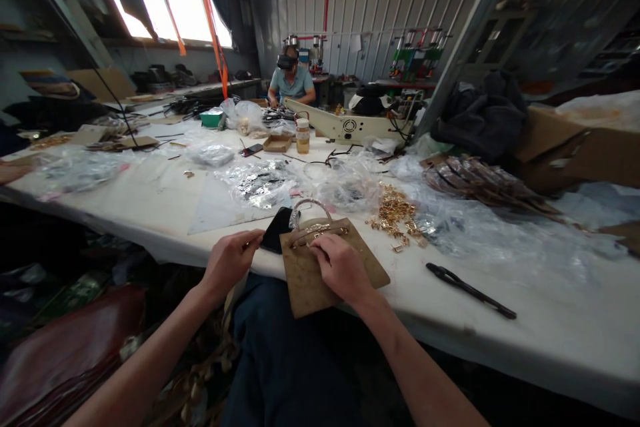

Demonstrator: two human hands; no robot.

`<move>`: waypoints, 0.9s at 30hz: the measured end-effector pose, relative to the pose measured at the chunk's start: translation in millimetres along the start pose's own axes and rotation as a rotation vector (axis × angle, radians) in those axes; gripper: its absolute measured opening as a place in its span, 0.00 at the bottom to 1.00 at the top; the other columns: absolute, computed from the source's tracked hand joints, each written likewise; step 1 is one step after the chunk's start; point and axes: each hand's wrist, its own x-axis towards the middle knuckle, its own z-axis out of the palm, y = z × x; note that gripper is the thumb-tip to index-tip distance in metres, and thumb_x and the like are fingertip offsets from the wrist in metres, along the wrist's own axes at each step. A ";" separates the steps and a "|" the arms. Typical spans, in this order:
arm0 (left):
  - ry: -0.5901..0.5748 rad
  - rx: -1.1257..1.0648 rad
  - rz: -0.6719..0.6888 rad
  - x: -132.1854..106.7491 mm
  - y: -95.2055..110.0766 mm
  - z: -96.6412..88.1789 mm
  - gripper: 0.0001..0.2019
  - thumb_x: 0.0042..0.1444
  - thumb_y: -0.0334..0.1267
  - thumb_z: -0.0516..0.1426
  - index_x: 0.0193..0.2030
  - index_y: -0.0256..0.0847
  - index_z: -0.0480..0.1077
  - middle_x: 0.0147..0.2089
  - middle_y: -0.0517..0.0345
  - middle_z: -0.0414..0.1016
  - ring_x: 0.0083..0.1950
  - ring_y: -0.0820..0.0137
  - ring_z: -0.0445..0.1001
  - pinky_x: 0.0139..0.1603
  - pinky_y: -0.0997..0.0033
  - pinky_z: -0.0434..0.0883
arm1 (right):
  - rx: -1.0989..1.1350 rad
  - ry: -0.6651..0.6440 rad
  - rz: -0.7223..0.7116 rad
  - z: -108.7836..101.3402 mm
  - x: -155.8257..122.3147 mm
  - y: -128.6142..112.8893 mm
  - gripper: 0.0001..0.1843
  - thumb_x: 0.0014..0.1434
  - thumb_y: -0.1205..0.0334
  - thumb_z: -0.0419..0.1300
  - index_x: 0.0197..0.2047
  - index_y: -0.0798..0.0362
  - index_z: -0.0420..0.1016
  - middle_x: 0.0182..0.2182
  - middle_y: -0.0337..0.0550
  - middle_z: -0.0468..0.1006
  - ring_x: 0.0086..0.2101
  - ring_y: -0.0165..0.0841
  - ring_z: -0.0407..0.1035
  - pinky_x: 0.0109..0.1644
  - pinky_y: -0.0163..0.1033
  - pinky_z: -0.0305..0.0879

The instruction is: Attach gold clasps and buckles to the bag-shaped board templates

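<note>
A flat olive-brown handbag [327,280] lies over the table's front edge, partly above my lap. Its arched handle [315,202] stands up at the top, with straps and gold-coloured metal fittings along the upper edge. My right hand [343,267] rests on the bag, thumb and fingers pinched close to those fittings; whatever is between the fingertips is hidden. To the left of the bag, my left hand [230,260] is closed in a pinch, and I cannot make out what it holds. Beside its fingertips lies a flat black object [277,230], partly tucked behind the bag.
Small gold fittings [395,210] are heaped right of the bag. A black slim tool [470,290] lies further right. Clear plastic bags [260,180] cover the middle. A jar [303,135] and a beige machine [350,125] stand behind. Across the table sits a person [295,83].
</note>
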 end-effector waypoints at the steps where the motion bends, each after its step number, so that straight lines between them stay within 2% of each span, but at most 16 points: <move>1: -0.018 0.080 0.011 -0.9 -9.8 2.1 0.19 0.72 0.47 0.58 0.59 0.45 0.87 0.53 0.51 0.89 0.54 0.53 0.87 0.55 0.61 0.80 | -0.023 -0.018 0.007 -3.7 -3.4 2.7 0.09 0.74 0.73 0.64 0.45 0.49 0.79 0.47 0.48 0.82 0.49 0.48 0.77 0.58 0.52 0.75; 3: -0.027 0.231 -0.001 -1.8 -26.8 4.9 0.22 0.74 0.43 0.55 0.68 0.47 0.82 0.55 0.50 0.88 0.55 0.51 0.87 0.55 0.59 0.79 | -0.033 -0.038 0.008 -11.3 -9.0 9.0 0.09 0.72 0.74 0.65 0.46 0.49 0.79 0.52 0.49 0.82 0.54 0.49 0.76 0.63 0.55 0.75; 6: 0.010 0.410 -0.001 0.8 -44.7 6.0 0.27 0.76 0.39 0.53 0.79 0.48 0.72 0.55 0.47 0.88 0.52 0.50 0.87 0.52 0.59 0.77 | -0.026 -0.040 0.037 -20.5 -9.2 18.5 0.15 0.70 0.75 0.64 0.54 0.50 0.79 0.65 0.52 0.76 0.63 0.50 0.72 0.70 0.58 0.72; 7: 0.023 0.456 0.017 2.6 -49.4 6.2 0.28 0.76 0.39 0.53 0.81 0.47 0.68 0.54 0.46 0.88 0.51 0.50 0.86 0.52 0.58 0.77 | -0.018 -0.049 0.050 -22.5 -7.1 21.2 0.18 0.69 0.75 0.63 0.58 0.50 0.78 0.69 0.52 0.72 0.63 0.50 0.72 0.70 0.58 0.72; 9: 0.034 0.517 0.071 6.5 -58.5 7.3 0.29 0.78 0.39 0.51 0.83 0.42 0.64 0.50 0.44 0.87 0.51 0.50 0.85 0.55 0.56 0.75 | 0.024 -0.059 0.082 -24.6 -1.1 25.3 0.23 0.66 0.75 0.63 0.62 0.49 0.76 0.74 0.52 0.66 0.55 0.46 0.77 0.65 0.54 0.77; 10: 0.028 0.528 0.101 8.1 -63.1 8.2 0.30 0.78 0.38 0.51 0.83 0.40 0.62 0.50 0.44 0.87 0.52 0.50 0.85 0.58 0.55 0.74 | 0.060 -0.055 0.106 -24.9 2.0 26.9 0.24 0.66 0.74 0.63 0.63 0.49 0.76 0.74 0.52 0.66 0.49 0.43 0.79 0.60 0.51 0.79; 12: -0.002 0.515 0.147 9.7 -72.1 10.5 0.29 0.78 0.37 0.50 0.83 0.39 0.62 0.53 0.43 0.87 0.57 0.51 0.84 0.62 0.53 0.71 | 0.140 -0.033 0.169 -24.4 6.8 28.9 0.22 0.65 0.71 0.63 0.61 0.49 0.77 0.70 0.51 0.72 0.40 0.38 0.79 0.51 0.45 0.80; 14: -0.029 0.486 0.160 8.9 -78.3 12.8 0.28 0.78 0.35 0.50 0.81 0.38 0.62 0.59 0.43 0.86 0.62 0.52 0.82 0.66 0.52 0.69 | 0.197 -0.023 0.218 -23.5 8.8 30.0 0.16 0.66 0.69 0.64 0.56 0.49 0.80 0.62 0.49 0.79 0.37 0.36 0.78 0.47 0.42 0.79; 16: -0.025 0.483 0.148 6.4 -79.3 14.4 0.27 0.77 0.34 0.50 0.79 0.35 0.62 0.61 0.42 0.85 0.63 0.50 0.80 0.68 0.50 0.67 | 0.205 -0.017 0.221 -22.9 8.6 30.3 0.09 0.67 0.68 0.65 0.49 0.50 0.82 0.62 0.48 0.80 0.39 0.37 0.79 0.49 0.43 0.78; 19: 0.053 0.514 0.154 1.4 -66.8 15.0 0.26 0.75 0.33 0.51 0.77 0.31 0.62 0.65 0.35 0.81 0.65 0.45 0.78 0.69 0.43 0.67 | 0.181 0.021 0.193 -22.8 7.4 30.1 0.06 0.66 0.69 0.66 0.44 0.50 0.82 0.66 0.46 0.77 0.49 0.41 0.80 0.56 0.44 0.77; 21: 0.137 0.501 0.195 -1.5 -48.5 14.4 0.24 0.75 0.33 0.52 0.74 0.31 0.64 0.67 0.32 0.77 0.67 0.42 0.75 0.69 0.40 0.68 | 0.183 0.023 0.188 -22.7 7.6 30.3 0.07 0.66 0.70 0.66 0.45 0.49 0.83 0.66 0.45 0.78 0.53 0.43 0.79 0.59 0.45 0.77; 23: 0.190 0.418 0.283 -4.3 -24.0 14.3 0.19 0.76 0.32 0.51 0.70 0.34 0.68 0.65 0.34 0.78 0.67 0.44 0.75 0.67 0.41 0.71 | 0.188 -0.003 0.181 -22.5 8.7 30.9 0.10 0.66 0.72 0.66 0.47 0.49 0.84 0.66 0.44 0.77 0.56 0.43 0.78 0.62 0.46 0.77; 25: 0.154 0.301 0.412 -7.8 2.9 16.6 0.15 0.77 0.30 0.51 0.65 0.38 0.71 0.60 0.39 0.80 0.63 0.49 0.76 0.65 0.45 0.74 | 0.184 -0.031 0.167 -22.0 10.2 31.6 0.14 0.66 0.74 0.66 0.50 0.48 0.85 0.67 0.43 0.76 0.60 0.44 0.76 0.66 0.47 0.75; 27: 0.040 0.218 0.524 -12.6 26.9 23.3 0.13 0.77 0.28 0.51 0.61 0.41 0.73 0.56 0.44 0.80 0.57 0.53 0.78 0.61 0.49 0.77 | 0.177 -0.039 0.158 -21.3 11.2 32.1 0.15 0.66 0.75 0.66 0.51 0.48 0.85 0.67 0.43 0.76 0.63 0.44 0.73 0.68 0.48 0.73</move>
